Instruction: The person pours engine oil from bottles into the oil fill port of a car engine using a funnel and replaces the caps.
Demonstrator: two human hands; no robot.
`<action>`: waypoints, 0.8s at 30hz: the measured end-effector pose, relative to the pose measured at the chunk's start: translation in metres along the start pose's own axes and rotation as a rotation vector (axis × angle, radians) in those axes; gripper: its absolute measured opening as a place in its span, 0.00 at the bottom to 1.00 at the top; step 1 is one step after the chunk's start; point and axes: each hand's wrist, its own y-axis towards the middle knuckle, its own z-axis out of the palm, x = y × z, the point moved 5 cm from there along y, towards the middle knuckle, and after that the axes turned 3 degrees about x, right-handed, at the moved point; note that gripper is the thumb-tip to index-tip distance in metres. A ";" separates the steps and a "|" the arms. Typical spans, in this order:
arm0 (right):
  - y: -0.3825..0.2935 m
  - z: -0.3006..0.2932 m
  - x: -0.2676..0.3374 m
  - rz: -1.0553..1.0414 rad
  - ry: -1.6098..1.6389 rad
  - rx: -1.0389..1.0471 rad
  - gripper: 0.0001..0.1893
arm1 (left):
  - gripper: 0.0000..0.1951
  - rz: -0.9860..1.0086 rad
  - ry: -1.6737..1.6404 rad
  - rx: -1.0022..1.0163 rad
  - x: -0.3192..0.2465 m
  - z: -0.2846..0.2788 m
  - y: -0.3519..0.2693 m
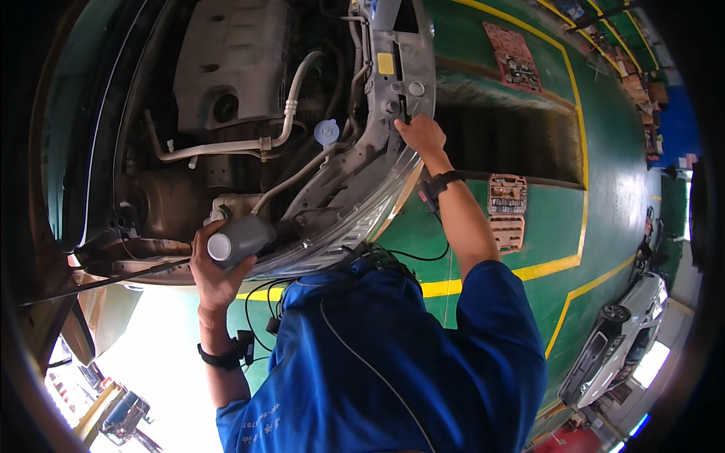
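My left hand (218,269) is wrapped around a grey plastic bottle (252,235) with a white cap (220,247). The bottle is tilted over the front corner of a car's engine bay, close to a pale plastic reservoir (241,203). Curled at the front edge of the car, my right hand (423,137) touches the radiator support panel (376,116) above the clear headlight (334,232). What lies under its fingers is hidden. A blue washer-fluid cap (327,132) sits between my hands, beyond the bottle.
The engine cover (232,62) and a metal pipe (226,148) fill the bay. Another grey bottle (386,12) stands on the front panel. An inspection pit (510,141) opens ahead of the car. Tool cases (508,225) lie on the green floor (544,221). Cables hang by my waist.
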 end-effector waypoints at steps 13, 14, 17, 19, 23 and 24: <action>-0.129 -0.068 0.070 -0.556 0.777 0.219 0.13 | 0.36 0.183 0.031 -0.039 -0.015 -0.008 -0.009; -0.166 -0.089 0.093 -0.748 0.610 0.199 0.13 | 0.37 0.168 0.058 -0.021 -0.016 -0.008 -0.009; -0.272 -0.136 0.160 -1.144 0.429 0.169 0.10 | 0.37 0.170 0.068 -0.054 -0.013 -0.004 -0.015; -0.306 -0.148 0.181 -1.199 0.355 0.227 0.10 | 0.37 0.186 0.065 -0.069 -0.014 -0.004 -0.020; -0.332 -0.145 0.198 -1.354 0.369 0.193 0.10 | 0.36 0.212 0.080 -0.055 -0.016 -0.003 -0.023; -0.337 -0.142 0.199 -1.396 0.343 0.156 0.09 | 0.36 0.228 0.091 -0.053 -0.015 -0.003 -0.024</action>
